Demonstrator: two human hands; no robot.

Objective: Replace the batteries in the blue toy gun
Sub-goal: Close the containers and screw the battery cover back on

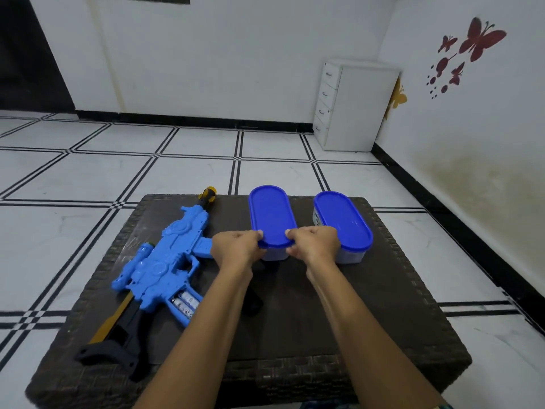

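Observation:
The blue toy gun lies on the left of the dark woven table, its yellow muzzle pointing away from me. Its battery compartment is uncovered, and silver batteries show inside. Two oval containers with blue lids stand at the far side. My left hand and my right hand both grip the near end of the left container, thumbs on the lid's rim. The right container stands just beside my right hand. A dark object lies on the table, mostly hidden under my left forearm.
The table stands on a white tiled floor with black lines. A white drawer cabinet stands in the far right corner by a wall with butterfly stickers.

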